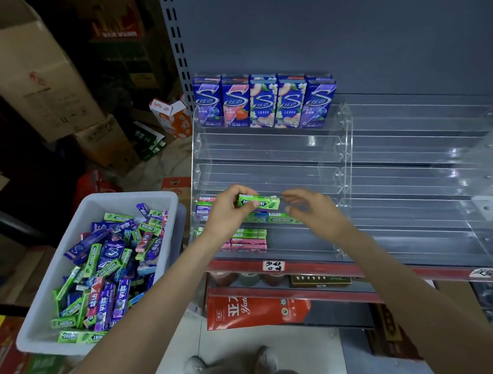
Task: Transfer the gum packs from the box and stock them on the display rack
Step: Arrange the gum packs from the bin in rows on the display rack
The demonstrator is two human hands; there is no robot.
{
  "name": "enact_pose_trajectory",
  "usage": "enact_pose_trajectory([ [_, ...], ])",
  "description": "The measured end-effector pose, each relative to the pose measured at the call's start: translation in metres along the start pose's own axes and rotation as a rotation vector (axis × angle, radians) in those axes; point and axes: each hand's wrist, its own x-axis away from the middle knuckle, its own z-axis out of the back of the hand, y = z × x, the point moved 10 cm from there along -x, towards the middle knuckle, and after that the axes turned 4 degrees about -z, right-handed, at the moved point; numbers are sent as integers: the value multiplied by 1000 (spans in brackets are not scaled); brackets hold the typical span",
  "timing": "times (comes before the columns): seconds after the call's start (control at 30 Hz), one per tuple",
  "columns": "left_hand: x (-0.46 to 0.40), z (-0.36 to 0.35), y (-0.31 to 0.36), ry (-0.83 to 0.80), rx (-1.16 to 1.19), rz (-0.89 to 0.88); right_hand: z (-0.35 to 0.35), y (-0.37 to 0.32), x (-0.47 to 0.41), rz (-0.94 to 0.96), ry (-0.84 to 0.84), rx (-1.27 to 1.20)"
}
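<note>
fingers [247,194] of our left hand [228,213] pinch a green doublemint pack [258,203] by its left end, thumb underneath, pack held level in front of the clear display rack [266,155]. our right hand [315,209] hangs just beside the pack's right end, fingers loosely curled and slightly spread, holding nothing; blur hides whether the tips touch the pack.

directly behind and below the held pack, more green packs [282,219] lie flat on a lower tier of the rack. one tier down, a short stack of green and pink packs [249,239]. at the rack's left edge, a few small pink and purple packs [205,205], partly hidden by our left hand. top tier: five tall purple packs [264,102] upright in a row, touching. the two tiers between hold only clear acrylic.

the rack sits on a grey metal shelf [411,247] with a red front strip carrying a handwritten label [273,266]. grey back panel [346,35] above. under the shelf, a red bag [253,311] and a dark box [320,280].

left of the rack, a white plastic box [34,334], loosely heaped with gum packs [107,266], green, purple, some pink, lying every way.

beyond it, dim stacked cardboard cartons [31,74]. pale tiled floor [246,342], our shoes [227,363] at the bottom edge.
</note>
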Motion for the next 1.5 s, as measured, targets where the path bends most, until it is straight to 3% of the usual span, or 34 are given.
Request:
enact_pose_trajectory([
  [0.1, -3, -16, 15, -37, 15, -38, 13, -9, 7, 13, 7, -254],
  [0.23, -7, -33, 23, -60, -10, -59, 34, -3, 8, 12, 101, -257],
  [0.33, -8, -30, 21, -75, -420, -183, 48, 18, 12, -73, 206, -97],
  [0.43, -2, -38, 5, -242, -855, -255, 46, 31, 13, -102, 244, 19],
  [0.6, 3, -49, -7, -427, -1063, -306, 32, 38, 6, -121, 227, 139],
  [1.03, 3, -51, -5, -422, -1024, -293, -14, 24, -4, -85, -90, 285],
  [1.33, 2, -48, 2, -365, -999, -290, -17, 15, -3, -49, -72, 405],
  [1.5, 7, -13, 19, -184, -832, -290, -8, -7, -2, -1, -21, 380],
])
